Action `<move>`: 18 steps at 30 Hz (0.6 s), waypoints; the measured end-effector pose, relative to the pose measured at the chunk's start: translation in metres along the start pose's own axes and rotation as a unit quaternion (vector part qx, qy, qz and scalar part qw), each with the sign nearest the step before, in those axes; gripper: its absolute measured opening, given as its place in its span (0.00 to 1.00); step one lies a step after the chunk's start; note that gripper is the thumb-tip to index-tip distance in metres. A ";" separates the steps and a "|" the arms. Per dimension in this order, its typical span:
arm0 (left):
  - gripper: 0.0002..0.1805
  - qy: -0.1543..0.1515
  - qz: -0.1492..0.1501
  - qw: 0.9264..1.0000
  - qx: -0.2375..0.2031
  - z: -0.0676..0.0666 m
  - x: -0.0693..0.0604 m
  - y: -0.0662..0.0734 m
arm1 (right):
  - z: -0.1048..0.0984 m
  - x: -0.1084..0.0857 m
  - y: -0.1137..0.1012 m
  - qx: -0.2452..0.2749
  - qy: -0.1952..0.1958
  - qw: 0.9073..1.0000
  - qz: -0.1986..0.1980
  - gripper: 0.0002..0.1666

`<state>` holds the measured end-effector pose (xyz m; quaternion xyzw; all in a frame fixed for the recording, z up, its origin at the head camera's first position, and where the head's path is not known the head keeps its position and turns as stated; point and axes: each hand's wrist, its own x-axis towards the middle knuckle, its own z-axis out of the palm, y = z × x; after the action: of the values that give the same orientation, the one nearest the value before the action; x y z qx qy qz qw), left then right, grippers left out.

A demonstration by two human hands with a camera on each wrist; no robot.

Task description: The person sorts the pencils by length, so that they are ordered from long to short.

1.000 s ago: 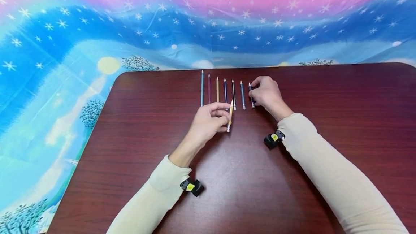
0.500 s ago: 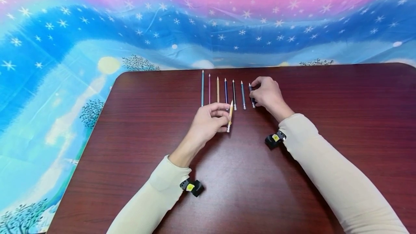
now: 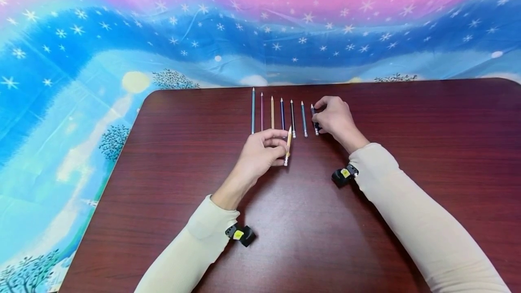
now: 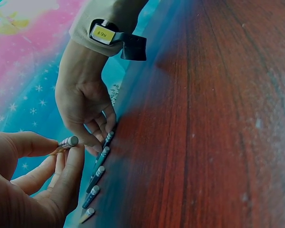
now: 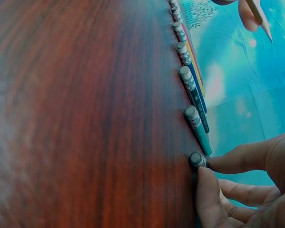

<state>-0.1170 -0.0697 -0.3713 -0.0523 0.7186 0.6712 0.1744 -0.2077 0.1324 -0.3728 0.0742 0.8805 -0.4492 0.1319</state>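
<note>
Seven pencils lie side by side on the dark red wooden table (image 3: 309,220), tips toward the back edge. From the left come a long teal pencil (image 3: 253,111), a magenta one (image 3: 262,110), a tan one (image 3: 272,111), a blue one (image 3: 282,112), a black one (image 3: 292,116) and a shorter teal one (image 3: 303,119). At the row's right end, my right hand (image 3: 334,116) pinches a short dark pencil (image 3: 316,126) between thumb and finger. My left hand (image 3: 260,152) holds a short yellow pencil (image 3: 288,143) raised above the table, in front of the row, its eraser end toward me.
A pink and blue cloth with white stars (image 3: 260,26) hangs behind the table and down its left side. Each sleeve cuff carries a small black camera, one on the left wrist (image 3: 240,234) and one on the right (image 3: 344,174).
</note>
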 end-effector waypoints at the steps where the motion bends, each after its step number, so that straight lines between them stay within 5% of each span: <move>1: 0.21 0.000 0.000 1.000 0.000 0.000 0.000 0.000 | 0.000 0.000 0.000 0.001 0.000 1.000 0.000 0.21; 18: 0.21 0.001 -0.005 1.000 -0.005 -0.001 -0.001 -0.001 | -0.001 -0.001 0.000 0.016 -0.006 1.000 0.007 0.21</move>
<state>-0.1163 -0.0706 -0.3716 -0.0580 0.7151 0.6738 0.1769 -0.2066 0.1331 -0.3720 0.0799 0.8719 -0.4625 0.1395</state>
